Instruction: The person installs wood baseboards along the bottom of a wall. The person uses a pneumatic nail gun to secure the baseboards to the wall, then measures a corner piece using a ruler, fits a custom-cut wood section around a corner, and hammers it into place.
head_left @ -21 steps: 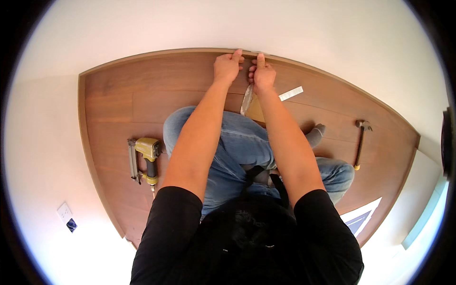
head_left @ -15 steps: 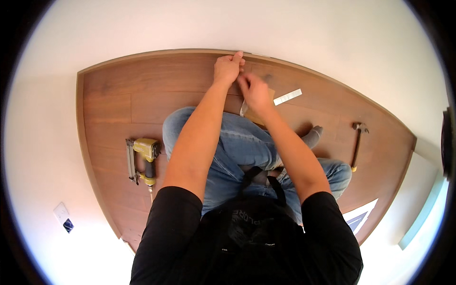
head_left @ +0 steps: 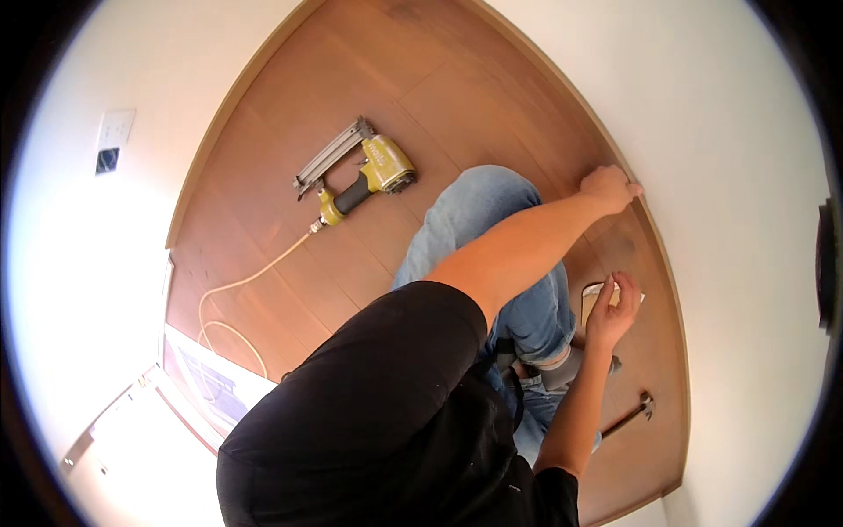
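Note:
My left hand [head_left: 608, 189] is at the brown wooden baseboard trim [head_left: 657, 249] along the right-hand wall. Its fingers are curled, and its extended finger or thumb touches the top edge of the trim. Nearer to me, my right hand [head_left: 613, 313] hovers over the floor, apart from the trim. Its fingers are bent with a gap between them, and nothing shows in them. Partly hidden behind that hand lies a tan, flat piece [head_left: 591, 304] with a pale edge.
A yellow-green pneumatic nail gun [head_left: 386, 165] lies on the wood floor [head_left: 474, 114] to my left, its pale air hose [head_left: 255, 279] looping toward the lower left. A hammer [head_left: 645, 405] rests near the right knee. A wall outlet [head_left: 115, 129] is at far left.
My view has swung round, so the trim by my hands now runs down the right side. My right hand has drawn away from my left, which is still at the trim.

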The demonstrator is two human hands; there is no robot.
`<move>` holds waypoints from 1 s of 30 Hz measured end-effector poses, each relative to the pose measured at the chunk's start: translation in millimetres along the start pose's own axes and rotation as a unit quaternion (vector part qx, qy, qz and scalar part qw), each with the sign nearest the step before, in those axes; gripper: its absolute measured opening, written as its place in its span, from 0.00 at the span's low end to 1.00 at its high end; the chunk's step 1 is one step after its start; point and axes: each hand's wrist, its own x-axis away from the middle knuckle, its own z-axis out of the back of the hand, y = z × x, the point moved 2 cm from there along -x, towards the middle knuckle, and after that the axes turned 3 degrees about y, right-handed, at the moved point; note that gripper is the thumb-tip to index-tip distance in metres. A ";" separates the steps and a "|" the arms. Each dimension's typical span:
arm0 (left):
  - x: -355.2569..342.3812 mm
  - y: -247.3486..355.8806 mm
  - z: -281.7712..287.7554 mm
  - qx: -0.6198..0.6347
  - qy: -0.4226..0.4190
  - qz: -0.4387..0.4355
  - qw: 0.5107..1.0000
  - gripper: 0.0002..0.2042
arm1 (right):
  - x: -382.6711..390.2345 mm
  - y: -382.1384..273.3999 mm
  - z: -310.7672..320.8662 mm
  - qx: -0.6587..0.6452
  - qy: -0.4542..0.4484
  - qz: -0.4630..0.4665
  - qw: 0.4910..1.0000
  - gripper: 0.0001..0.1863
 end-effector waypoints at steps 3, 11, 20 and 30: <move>7.4 -10.4 9.2 0.017 0.003 -0.007 1.000 0.24 | -21.6 -55.6 9.9 -0.057 0.000 0.020 0.998 0.07; 20.0 26.2 12.0 0.005 -0.013 0.025 1.000 0.25 | -142.7 -286.6 -74.3 -0.195 -0.236 0.465 0.831 0.13; -14.3 3.8 9.0 0.112 -0.067 0.018 0.991 0.22 | -45.1 -333.9 -278.5 -0.016 -0.362 0.694 0.622 0.06; -7.1 0.3 14.9 0.081 -0.029 0.027 0.996 0.21 | 7.1 -365.2 -331.6 0.014 -0.333 0.715 0.615 0.12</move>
